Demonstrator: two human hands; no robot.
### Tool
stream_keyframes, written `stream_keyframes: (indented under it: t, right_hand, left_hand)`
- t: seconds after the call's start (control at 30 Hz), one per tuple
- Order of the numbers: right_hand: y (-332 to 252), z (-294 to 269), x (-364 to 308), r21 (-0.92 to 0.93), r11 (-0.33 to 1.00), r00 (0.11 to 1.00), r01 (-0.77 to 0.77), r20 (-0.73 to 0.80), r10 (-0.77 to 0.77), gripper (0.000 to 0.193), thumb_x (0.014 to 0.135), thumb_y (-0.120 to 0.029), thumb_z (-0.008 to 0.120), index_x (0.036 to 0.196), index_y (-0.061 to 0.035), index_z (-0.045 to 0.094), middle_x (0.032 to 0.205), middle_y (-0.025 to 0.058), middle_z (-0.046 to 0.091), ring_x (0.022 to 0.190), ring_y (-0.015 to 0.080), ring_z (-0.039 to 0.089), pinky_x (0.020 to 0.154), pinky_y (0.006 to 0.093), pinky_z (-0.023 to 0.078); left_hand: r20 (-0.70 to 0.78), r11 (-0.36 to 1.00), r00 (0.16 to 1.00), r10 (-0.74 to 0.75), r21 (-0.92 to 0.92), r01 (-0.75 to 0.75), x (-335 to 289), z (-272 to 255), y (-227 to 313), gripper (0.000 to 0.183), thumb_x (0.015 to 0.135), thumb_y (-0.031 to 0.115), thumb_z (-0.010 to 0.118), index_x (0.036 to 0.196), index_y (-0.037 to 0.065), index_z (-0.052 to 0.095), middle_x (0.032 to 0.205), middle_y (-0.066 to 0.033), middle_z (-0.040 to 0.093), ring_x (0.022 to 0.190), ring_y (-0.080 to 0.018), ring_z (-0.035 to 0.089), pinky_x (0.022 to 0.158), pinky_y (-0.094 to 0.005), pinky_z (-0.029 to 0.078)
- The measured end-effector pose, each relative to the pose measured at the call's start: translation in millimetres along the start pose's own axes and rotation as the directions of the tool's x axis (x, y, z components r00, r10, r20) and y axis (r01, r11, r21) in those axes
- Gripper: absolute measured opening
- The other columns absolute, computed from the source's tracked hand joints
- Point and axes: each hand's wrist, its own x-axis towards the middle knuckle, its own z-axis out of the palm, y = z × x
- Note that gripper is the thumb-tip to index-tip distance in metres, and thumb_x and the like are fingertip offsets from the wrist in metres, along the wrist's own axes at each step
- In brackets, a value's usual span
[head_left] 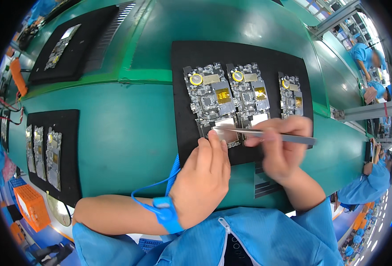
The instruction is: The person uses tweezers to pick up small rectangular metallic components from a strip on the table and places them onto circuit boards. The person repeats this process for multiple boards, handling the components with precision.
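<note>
Illegibly marked circuit board point(204, 101), amber film point(223, 95), silver plate point(226, 123), tweezers point(300, 139) pinched in right hand point(282, 148), left hand point(204, 170) resting loosely against plate

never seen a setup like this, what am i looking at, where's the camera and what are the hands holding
There's no robot here, just a person's bare hands. The picture comes from a wide fisheye camera on their head, looking down, so straight edges appear bent. On the green table lies a black mat with three circuit boards side by side. The right hand, slightly blurred, holds metal tweezers, tips over the leftmost board's silver plate. The left hand has its fingertips at that plate's edge. A blue strap circles the left wrist.
</note>
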Motion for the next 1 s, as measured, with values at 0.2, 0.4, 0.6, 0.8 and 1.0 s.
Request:
stream_keyframes:
  t: [0.2,0.4,0.6,0.8,1.0]
  right_hand:
    - [-9.4,-167.0,-11.3,-0.371,0.889,0.919,-0.268,-0.374,0.121,0.024,0.094,-0.024,0.051,0.101,-0.0006,0.053,0.084,0.0097,0.061,0.05,0.0059,0.046,0.041,0.017,0.032]
    - [6.4,-200.0,-27.5,-0.01,0.541,0.53,-0.841,-0.22,0.819,0.027,0.093,-0.021,0.052,0.107,0.0022,0.058,0.089,0.0092,0.063,0.044,0.0,0.038,0.038,0.0166,0.026]
    - [-1.9,-187.7,-26.4,-0.03,0.734,0.732,-0.678,-0.11,0.672,0.032,0.087,-0.017,0.063,0.109,0.0047,0.056,0.096,0.0085,0.065,0.078,0.0107,0.061,0.069,0.0243,0.048]
    - [-59.8,-95.0,-0.8,0.032,0.704,0.696,-0.71,0.19,0.693,0.047,0.079,-0.021,0.074,0.11,0.0068,0.053,0.097,0.0093,0.064,0.086,0.0124,0.06,0.079,0.0267,0.048]
    - [-76.9,77.8,37.5,-0.19,0.817,0.583,-0.544,0.615,0.531,0.043,0.078,-0.03,0.075,0.097,0.0031,0.055,0.082,0.0057,0.06,0.077,0.0134,0.056,0.069,0.0288,0.047]
  left_hand:
    - [0.12,0.79,0.916,-0.382,-0.472,0.392,-40.9,-34.0,-51.4,0.056,0.081,0.023,0.07,0.123,-0.009,0.048,0.101,-0.0212,0.06,0.08,-0.0308,0.062,0.072,-0.0362,0.051]
    - [0.515,0.165,0.826,-0.23,-0.816,0.554,-26.7,-8.8,-67.3,0.049,0.084,0.025,0.068,0.114,-0.008,0.05,0.089,-0.0079,0.059,0.078,-0.0145,0.056,0.069,-0.0268,0.047]
    - [0.11,0.075,0.841,-0.529,-0.981,0.176,-47.4,-16.1,-40.1,0.038,0.087,0.015,0.061,0.117,-0.004,0.048,0.116,-0.0136,0.052,0.103,-0.0184,0.053,0.086,-0.0304,0.045]
    - [0.048,-0.204,0.618,-0.785,-0.962,-0.184,-150.8,-75.2,-46.5,0.041,0.089,0.003,0.051,0.127,-0.005,0.041,0.121,-0.0124,0.055,0.109,-0.0195,0.056,0.093,-0.0332,0.047]
    - [-0.059,-0.012,0.245,-0.968,-0.96,-0.28,-281.6,-104.8,-127.3,0.033,0.089,0.013,0.052,0.117,-0.006,0.052,0.115,-0.0135,0.062,0.107,-0.0237,0.06,0.096,-0.0372,0.044]
